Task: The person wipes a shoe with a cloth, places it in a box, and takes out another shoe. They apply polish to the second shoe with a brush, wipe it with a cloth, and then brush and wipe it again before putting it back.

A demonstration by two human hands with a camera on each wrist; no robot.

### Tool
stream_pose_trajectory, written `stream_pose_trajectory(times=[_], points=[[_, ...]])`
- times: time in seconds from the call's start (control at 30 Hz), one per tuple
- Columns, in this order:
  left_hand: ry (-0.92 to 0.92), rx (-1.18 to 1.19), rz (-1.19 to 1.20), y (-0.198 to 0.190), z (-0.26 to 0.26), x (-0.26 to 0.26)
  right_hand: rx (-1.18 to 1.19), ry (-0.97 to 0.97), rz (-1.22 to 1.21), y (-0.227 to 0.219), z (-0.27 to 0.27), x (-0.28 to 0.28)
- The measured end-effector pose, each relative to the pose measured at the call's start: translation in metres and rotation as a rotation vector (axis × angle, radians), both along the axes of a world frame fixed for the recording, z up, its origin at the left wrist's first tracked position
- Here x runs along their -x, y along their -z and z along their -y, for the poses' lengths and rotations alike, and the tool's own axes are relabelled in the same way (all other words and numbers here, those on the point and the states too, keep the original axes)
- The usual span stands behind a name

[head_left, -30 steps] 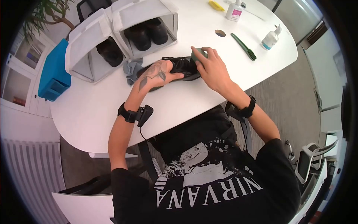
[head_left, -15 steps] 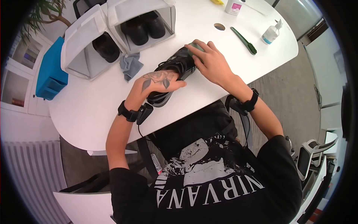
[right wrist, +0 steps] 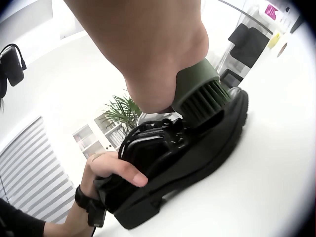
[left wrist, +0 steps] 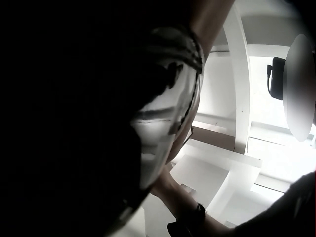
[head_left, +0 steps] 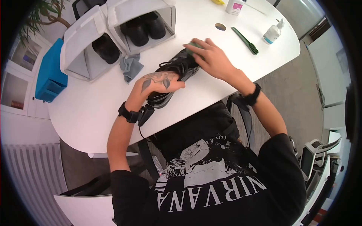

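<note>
A black lace-up shoe (head_left: 182,67) is on the white table, toe pointing away and to the right. My left hand (head_left: 163,82) grips it at the opening, thumb along the near side; in the right wrist view that thumb lies on the shoe's (right wrist: 197,160) side. My right hand (head_left: 212,59) has its fingers curled round a round green brush (head_left: 192,48). Seen from the right wrist, the green brush's (right wrist: 197,81) bristles touch the shoe's upper near the toe. Dark shapes fill much of the left wrist view.
Two white shoe boxes (head_left: 113,7) with black shoes inside stand at the back left, a grey cloth (head_left: 131,67) beside them. On the right lie a long green brush (head_left: 245,40) and a pump bottle (head_left: 272,34); another bottle (head_left: 234,6) stands further back.
The shoe has turned so its toe points further away from the body, both hands moving with it. The grey cloth now shows apart from the shoe. Since half a second ago, little has shifted.
</note>
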State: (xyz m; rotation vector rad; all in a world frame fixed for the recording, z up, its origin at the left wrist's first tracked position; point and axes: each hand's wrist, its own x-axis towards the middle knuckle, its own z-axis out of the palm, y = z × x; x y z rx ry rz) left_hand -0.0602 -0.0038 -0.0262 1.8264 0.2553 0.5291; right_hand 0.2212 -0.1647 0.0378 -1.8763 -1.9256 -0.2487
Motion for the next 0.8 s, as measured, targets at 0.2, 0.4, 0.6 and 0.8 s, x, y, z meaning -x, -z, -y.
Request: stream_pose_trajectory(times=[0.2,0.4,0.6,0.8], points=[[0.009,0.001,0.001,0.000,-0.001,0.000,-0.010,-0.049,0.057,0.004,-0.028,-0.006],[-0.028,-0.021,0.051,0.020,-0.007,0.004,0.045,-0.070,0.002,0.008,-0.059,-0.008],[0.356,-0.501,-0.581,-0.055,0.012,-0.070,0.012,0.007,-0.094,0.006,0.024,-0.019],[0.565,-0.593,-0.682,-0.073,-0.014,-0.071,0.022,-0.032,-0.043,-0.004,-0.005,-0.014]])
